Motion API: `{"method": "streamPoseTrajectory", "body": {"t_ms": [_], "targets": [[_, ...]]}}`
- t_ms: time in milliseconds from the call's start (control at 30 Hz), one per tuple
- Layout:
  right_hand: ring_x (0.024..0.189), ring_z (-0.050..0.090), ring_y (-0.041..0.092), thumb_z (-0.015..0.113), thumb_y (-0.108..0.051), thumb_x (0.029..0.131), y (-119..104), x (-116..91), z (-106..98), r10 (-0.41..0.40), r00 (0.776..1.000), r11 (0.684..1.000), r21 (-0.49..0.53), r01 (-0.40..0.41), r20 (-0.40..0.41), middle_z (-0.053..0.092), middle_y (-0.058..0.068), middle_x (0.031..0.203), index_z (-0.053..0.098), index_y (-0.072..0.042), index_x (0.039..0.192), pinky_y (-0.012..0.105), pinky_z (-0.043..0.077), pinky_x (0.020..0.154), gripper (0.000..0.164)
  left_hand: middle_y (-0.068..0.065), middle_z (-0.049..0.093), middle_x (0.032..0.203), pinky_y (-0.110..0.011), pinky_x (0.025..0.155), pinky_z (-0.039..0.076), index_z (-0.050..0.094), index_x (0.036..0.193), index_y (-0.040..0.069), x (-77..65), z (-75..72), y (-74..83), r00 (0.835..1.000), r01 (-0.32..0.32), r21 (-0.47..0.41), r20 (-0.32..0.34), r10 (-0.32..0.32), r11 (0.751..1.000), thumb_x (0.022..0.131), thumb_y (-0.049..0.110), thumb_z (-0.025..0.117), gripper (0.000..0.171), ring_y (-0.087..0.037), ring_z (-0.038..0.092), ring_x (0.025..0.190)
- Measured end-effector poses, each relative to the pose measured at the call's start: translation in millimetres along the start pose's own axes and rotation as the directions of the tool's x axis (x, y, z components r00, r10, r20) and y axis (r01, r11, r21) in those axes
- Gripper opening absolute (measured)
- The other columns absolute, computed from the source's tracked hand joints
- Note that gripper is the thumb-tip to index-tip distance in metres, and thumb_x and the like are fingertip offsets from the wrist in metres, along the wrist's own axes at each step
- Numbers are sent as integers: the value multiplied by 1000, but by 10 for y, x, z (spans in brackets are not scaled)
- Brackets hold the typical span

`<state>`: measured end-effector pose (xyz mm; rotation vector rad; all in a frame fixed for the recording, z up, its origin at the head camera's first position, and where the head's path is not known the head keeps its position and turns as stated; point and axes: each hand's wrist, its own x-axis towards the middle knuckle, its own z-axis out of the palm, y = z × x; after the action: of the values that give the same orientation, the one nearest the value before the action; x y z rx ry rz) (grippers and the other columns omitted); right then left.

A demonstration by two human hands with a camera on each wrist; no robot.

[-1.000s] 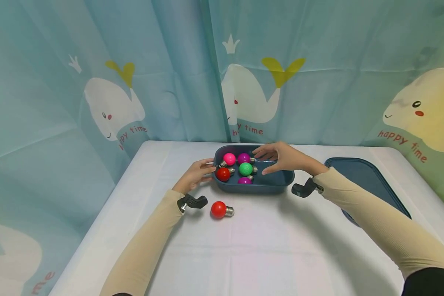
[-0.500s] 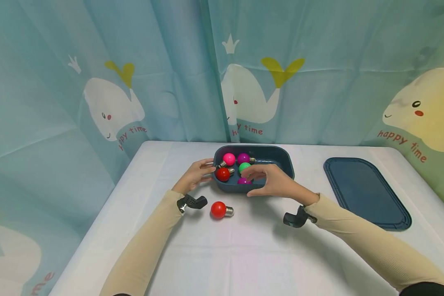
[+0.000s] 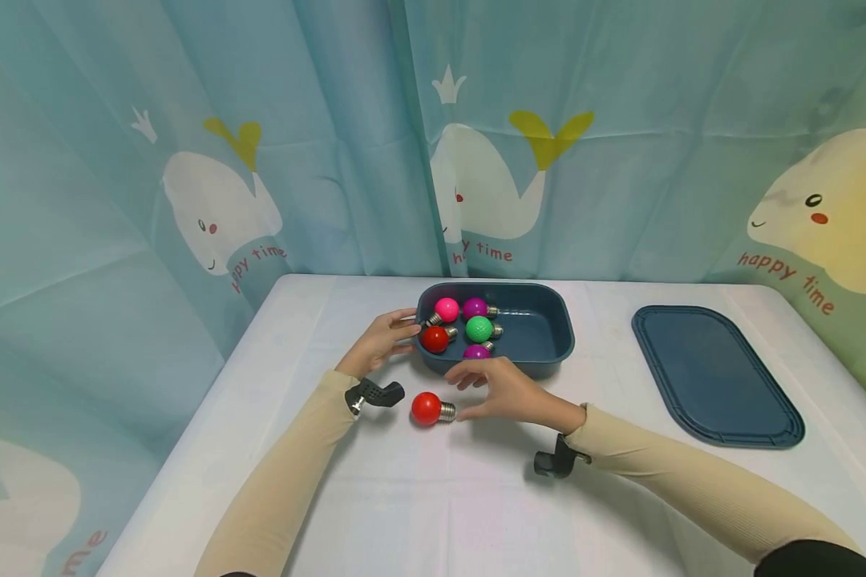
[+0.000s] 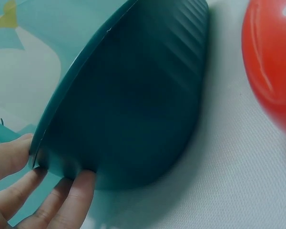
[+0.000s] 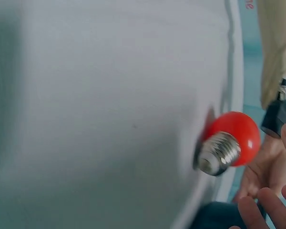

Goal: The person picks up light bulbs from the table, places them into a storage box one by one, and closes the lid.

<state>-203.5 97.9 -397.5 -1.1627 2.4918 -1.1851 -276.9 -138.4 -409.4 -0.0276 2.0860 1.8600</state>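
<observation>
In the head view, a red light bulb (image 3: 426,409) with a silver screw base lies on the white table, in front of a dark blue bin (image 3: 541,370). My right hand (image 3: 508,391) hovers just right of this bulb, fingers spread and curved, the thumb tip close to its base. Nothing is in that hand. My left hand (image 3: 381,343) touches the bin's left end. The left wrist view shows its fingertips (image 4: 83,183) against the outer wall and rim. Inside the bin lie a pink bulb (image 3: 447,309), a green bulb (image 3: 479,329), a red bulb (image 3: 435,340) and two purple bulbs (image 3: 475,308).
A flat dark blue tray (image 3: 718,377) lies at the right of the table. Blue-green curtains (image 3: 361,160) with whale prints hang behind and to the left. A black wrist mount (image 3: 556,461) sticks out below my right wrist.
My right hand has come out from above the bin, moving left and toward me to the red bulb on the table. The left hand and the bulbs stay in place.
</observation>
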Motion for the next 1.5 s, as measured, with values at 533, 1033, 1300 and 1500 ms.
{"method": "streamPoseTrajectory", "body": {"t_ms": [533, 1033, 1300, 1500], "targets": [[88, 68, 15, 85, -16, 67, 123, 120, 161, 11, 996, 997, -74, -4, 93, 71, 7, 100, 65, -2, 109, 23, 55, 80, 48, -18, 36, 148, -48, 106, 40, 33, 145, 5, -4, 10, 32, 1000, 0, -14, -5, 0, 1000, 96, 7, 51, 53, -32, 42, 131], [81, 65, 10, 83, -14, 70, 134, 212, 235, 37, 990, 992, -126, -20, 135, 72, 6, 95, 68, -3, 105, 18, 54, 75, 40, -17, 36, 148, -48, 107, 40, 33, 145, 4, 14, -3, 41, 1000, 0, -33, 0, 0, 999, 95, 6, 52, 53, -32, 42, 130], [76, 64, 5, 81, -10, 71, 180, 187, 226, 20, 991, 997, -72, -11, 132, 72, 3, 87, 69, -5, 96, 16, 53, 72, 29, -17, 36, 149, -48, 106, 40, 33, 145, 4, -4, 4, 36, 1000, 11, -20, -10, -11, 1000, 96, 7, 52, 53, -32, 42, 131], [77, 65, 5, 81, -8, 71, 200, 134, 194, 20, 993, 1000, -26, -17, 117, 72, 3, 86, 70, -5, 95, 17, 55, 72, 27, -18, 35, 149, -48, 107, 40, 32, 145, 5, -18, 5, 40, 1000, 24, -15, -6, -24, 1000, 96, 8, 52, 53, -32, 40, 133]]}}
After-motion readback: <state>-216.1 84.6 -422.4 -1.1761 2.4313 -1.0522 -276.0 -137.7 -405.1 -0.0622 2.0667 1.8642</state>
